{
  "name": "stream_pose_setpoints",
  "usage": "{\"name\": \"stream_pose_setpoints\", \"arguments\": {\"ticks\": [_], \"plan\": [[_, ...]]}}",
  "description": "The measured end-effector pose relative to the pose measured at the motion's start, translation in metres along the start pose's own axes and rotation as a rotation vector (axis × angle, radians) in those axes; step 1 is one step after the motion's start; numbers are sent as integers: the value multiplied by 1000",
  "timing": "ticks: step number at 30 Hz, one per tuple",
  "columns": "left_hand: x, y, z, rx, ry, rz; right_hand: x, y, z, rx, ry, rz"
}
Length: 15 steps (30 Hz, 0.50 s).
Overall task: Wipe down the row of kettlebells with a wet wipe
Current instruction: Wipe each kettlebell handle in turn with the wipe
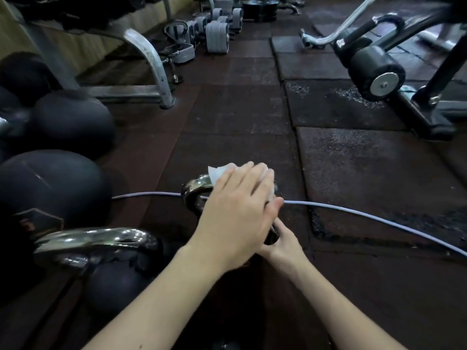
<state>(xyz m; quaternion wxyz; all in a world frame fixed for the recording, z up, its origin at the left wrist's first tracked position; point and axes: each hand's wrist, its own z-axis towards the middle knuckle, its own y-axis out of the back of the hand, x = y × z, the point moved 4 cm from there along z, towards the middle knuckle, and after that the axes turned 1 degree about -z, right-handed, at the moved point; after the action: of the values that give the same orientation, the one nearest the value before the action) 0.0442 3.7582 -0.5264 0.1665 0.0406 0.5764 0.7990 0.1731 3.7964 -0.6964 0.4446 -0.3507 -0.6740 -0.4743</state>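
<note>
Wiping chrome kettlebell handle (195, 188) w/ white wet wipe (219, 171) pressed under our flat left hand (237, 213); right hand (283, 242) grips kettlebell's near side. Black kettlebells (50, 188) at left prob. remain.

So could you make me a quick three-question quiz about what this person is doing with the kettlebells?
1. True or false: the left hand presses the wet wipe on a shiny handle.
2. What does the right hand do? A) steadies that kettlebell B) lifts a dumbbell
3. The pale cable lies across the ___.

Key: 1 true; 2 A; 3 floor
</note>
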Motion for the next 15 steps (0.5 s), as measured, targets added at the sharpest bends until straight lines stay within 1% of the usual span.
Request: {"name": "stream_pose_setpoints", "arguments": {"ticks": [2,4,5,7,8,9,10,11,12,13,14,15], "plan": [[-8,-7,13,49,-66,86,1,1,0,-1,-13,-1],[-10,-3,33,110,-89,188,-1,2,0,11,-16,20],[-8,2,42,160,-85,246,-1,2,0,17,-21,29],[5,7,54,339,-61,299,0,3,0,23,-33,49],[14,11,57,411,-25,244,1,3,0,26,-32,52],[27,13,57,444,43,123,2,4,0,34,-34,51],[43,17,54,460,119,21,4,4,-1,41,-33,50],[60,22,47,458,232,-62,5,4,-2,42,-31,46],[78,24,37,426,336,-200,4,5,-3,36,-27,34],[93,25,24,369,431,-357,4,6,-3,32,-27,25],[102,27,10,305,508,-467,4,7,-4,35,-28,19],[104,26,-3,253,526,-501,4,8,-4,35,-27,21]]}}
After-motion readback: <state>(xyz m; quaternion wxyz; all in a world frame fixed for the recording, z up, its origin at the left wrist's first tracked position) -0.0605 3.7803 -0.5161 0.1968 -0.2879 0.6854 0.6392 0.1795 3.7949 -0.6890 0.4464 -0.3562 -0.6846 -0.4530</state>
